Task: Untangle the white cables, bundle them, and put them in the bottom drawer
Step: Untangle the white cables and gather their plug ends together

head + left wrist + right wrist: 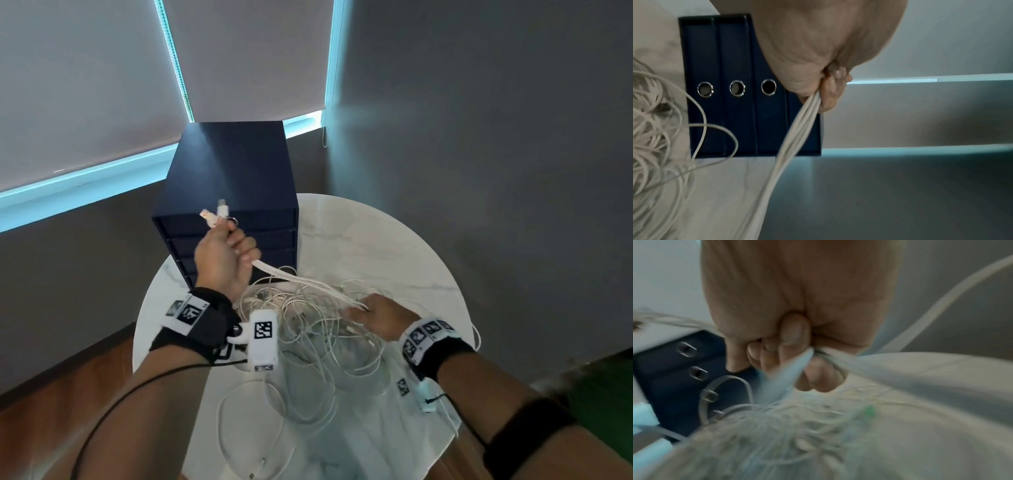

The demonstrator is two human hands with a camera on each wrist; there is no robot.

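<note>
My left hand grips the cables by their plugs; my right hand clasps them lower (nearer the tangle), strands taut between.

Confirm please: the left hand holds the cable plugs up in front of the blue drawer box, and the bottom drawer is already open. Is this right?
Not quite: the bottom drawer is closed, flush with the others on the blue drawer box, as the left wrist view shows. The left hand does hold the cable plugs up.
</note>
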